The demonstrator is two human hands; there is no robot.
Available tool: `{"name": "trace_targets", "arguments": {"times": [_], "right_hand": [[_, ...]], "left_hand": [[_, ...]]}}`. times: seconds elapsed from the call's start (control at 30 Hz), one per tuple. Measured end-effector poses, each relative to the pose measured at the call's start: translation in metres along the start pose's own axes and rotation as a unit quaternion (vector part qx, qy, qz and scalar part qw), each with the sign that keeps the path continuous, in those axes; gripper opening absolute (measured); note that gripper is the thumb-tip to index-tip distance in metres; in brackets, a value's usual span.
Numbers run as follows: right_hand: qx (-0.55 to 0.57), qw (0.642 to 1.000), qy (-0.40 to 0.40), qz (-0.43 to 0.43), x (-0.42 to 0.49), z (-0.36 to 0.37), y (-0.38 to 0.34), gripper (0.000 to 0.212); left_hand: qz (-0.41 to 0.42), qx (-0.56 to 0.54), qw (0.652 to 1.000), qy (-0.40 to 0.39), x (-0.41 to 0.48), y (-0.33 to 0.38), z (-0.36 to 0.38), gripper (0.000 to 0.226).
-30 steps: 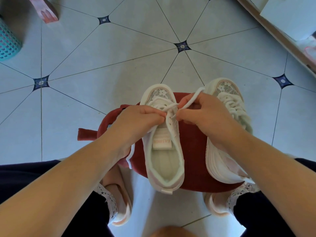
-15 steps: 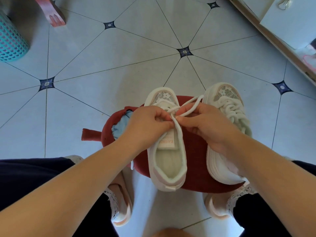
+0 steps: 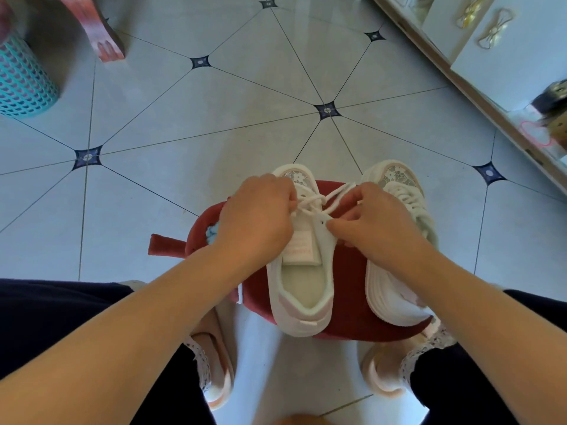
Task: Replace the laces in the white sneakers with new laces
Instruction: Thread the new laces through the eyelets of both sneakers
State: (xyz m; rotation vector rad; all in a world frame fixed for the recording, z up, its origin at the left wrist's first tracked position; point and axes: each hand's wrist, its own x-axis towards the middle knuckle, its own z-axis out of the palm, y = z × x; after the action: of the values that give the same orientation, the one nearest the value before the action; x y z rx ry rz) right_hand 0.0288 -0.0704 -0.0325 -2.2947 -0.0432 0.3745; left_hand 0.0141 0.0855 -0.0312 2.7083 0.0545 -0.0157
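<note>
Pale tiled floor (image 3: 214, 118) with dark diamond insets spreads out beyond both hands, with a teal mesh basket (image 3: 21, 78) far off past the left hand. Beneath the hands is a red round stool (image 3: 346, 271) bearing both white sneakers. One sneaker (image 3: 302, 289) lies directly under and between the hands, its open collar toward the person and its lace-patterned toe pointing away. The other sneaker (image 3: 395, 296), already laced, rests under the right wrist, tipped onto its side. The left hand (image 3: 257, 216) covers the near sneaker's outer side, its fingers curled tight and pinching one strand of the white lace (image 3: 313, 200). The right hand (image 3: 377, 222) is curled too, thumb and forefinger meeting at the eyelet edge, where the other lace strand runs up to its knuckles. The strands cross between the two hands. A pink-edged tongue label (image 3: 302, 253) shows just below the left hand's knuckles.
</note>
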Motion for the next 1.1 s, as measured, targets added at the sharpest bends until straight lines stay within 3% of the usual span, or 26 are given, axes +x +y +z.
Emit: {"name": "trace_targets", "arguments": {"times": [0.13, 0.2, 0.3, 0.4, 0.47, 0.53, 0.73, 0.83, 0.9, 0.97, 1.03, 1.1], "right_hand": [[-0.092, 0.992, 0.033, -0.083, -0.008, 0.003, -0.002, 0.031], [-0.146, 0.974, 0.041, -0.168, -0.010, 0.011, -0.005, 0.035], [-0.176, 0.952, 0.039, -0.247, -0.009, 0.018, -0.009, 0.014], [-0.107, 0.973, 0.059, -0.198, -0.002, 0.013, -0.008, 0.011], [-0.007, 0.988, 0.059, -0.141, -0.001, 0.006, -0.011, 0.010], [0.044, 0.990, 0.056, -0.118, -0.001, 0.006, -0.014, 0.009], [0.049, 0.992, 0.046, -0.109, 0.000, 0.005, -0.019, 0.006], [0.009, 0.991, 0.033, -0.129, -0.005, 0.007, -0.024, 0.010], [0.050, 0.988, 0.027, -0.141, -0.009, 0.004, -0.035, 0.020], [0.158, 0.975, 0.040, -0.153, -0.012, -0.014, -0.048, 0.026], [0.239, 0.953, 0.069, -0.174, -0.015, -0.043, -0.060, 0.022], [0.320, 0.928, 0.084, -0.172, -0.022, -0.068, -0.068, 0.014]], "left_hand": [[-0.078, -0.228, 0.970, 0.031, 0.001, -0.002, -0.023, 0.025], [-0.047, -0.256, 0.965, 0.021, -0.005, 0.003, -0.026, 0.020], [-0.018, -0.274, 0.962, 0.018, -0.009, 0.006, -0.020, 0.022], [-0.026, -0.286, 0.957, -0.028, -0.014, 0.002, -0.006, 0.016], [-0.021, -0.244, 0.967, -0.068, -0.021, 0.001, 0.008, 0.029], [-0.023, -0.211, 0.976, -0.044, -0.023, 0.000, 0.018, 0.038], [-0.047, -0.316, 0.946, 0.048, -0.019, 0.003, 0.027, 0.022], [-0.006, -0.316, 0.949, 0.008, -0.017, 0.007, 0.025, 0.017], [-0.013, -0.295, 0.955, -0.007, -0.011, 0.007, 0.025, 0.026], [-0.035, -0.286, 0.957, -0.002, -0.008, 0.007, 0.029, 0.019], [-0.052, -0.268, 0.962, -0.004, -0.007, 0.008, 0.031, 0.011], [-0.061, -0.244, 0.968, -0.009, -0.007, 0.009, 0.034, 0.024]]}}
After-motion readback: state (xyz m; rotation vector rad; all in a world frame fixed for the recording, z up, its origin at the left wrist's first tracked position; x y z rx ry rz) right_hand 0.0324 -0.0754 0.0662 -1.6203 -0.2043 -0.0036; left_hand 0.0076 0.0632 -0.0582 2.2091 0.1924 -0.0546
